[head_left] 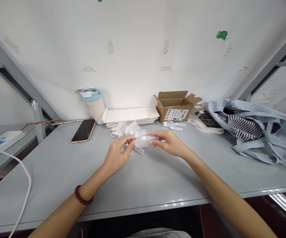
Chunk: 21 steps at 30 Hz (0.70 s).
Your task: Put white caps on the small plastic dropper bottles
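Note:
My right hand (pixel 167 142) pinches the body of a small translucent plastic bottle (pixel 149 138), held level just above the table. At the bottle's left end, the thumb and fingers of my left hand (pixel 120 150) are closed on its narrow tip; the exact grip is partly hidden. A pile of similar bottles (pixel 131 127), some with thin white loops, lies right behind and beneath both hands. Several more bottles (pixel 175 127) rest farther right, in front of the cardboard box (pixel 175 110).
On the grey table (pixel 157 185) lie a phone (pixel 83 131), a stack of white envelopes (pixel 132 114) and a light blue cloth bag (pixel 247 127). A blue-lidded cup (pixel 94 105) stands at the wall. At left are a power strip (pixel 2 142) and a white cable (pixel 29 183).

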Tool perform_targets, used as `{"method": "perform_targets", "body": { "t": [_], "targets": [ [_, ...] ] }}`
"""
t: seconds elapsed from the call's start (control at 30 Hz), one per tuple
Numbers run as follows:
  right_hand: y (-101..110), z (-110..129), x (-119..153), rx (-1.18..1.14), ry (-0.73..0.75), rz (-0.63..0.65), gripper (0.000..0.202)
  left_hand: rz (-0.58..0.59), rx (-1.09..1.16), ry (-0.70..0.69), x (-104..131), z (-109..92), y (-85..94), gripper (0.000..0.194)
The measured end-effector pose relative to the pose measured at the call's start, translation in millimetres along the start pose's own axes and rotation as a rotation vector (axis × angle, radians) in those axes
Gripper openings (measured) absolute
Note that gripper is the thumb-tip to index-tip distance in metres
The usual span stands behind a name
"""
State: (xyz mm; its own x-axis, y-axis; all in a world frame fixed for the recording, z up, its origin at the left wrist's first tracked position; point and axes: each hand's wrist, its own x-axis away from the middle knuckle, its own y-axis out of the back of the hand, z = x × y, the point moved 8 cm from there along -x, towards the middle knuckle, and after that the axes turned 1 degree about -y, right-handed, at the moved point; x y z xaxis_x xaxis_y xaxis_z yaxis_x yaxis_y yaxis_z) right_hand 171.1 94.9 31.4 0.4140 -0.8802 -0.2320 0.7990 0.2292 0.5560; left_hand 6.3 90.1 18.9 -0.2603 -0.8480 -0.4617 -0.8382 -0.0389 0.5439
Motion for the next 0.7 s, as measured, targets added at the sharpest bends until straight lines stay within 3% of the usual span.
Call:
{"method": "perform_targets", "body": {
  "t": [0.7],
  "targets": [
    [-6,13,4,0.152,0.213,-0.134,0.019,0.139,0.062,0.082,4,-3,-10.7,0.019]
  ]
}}
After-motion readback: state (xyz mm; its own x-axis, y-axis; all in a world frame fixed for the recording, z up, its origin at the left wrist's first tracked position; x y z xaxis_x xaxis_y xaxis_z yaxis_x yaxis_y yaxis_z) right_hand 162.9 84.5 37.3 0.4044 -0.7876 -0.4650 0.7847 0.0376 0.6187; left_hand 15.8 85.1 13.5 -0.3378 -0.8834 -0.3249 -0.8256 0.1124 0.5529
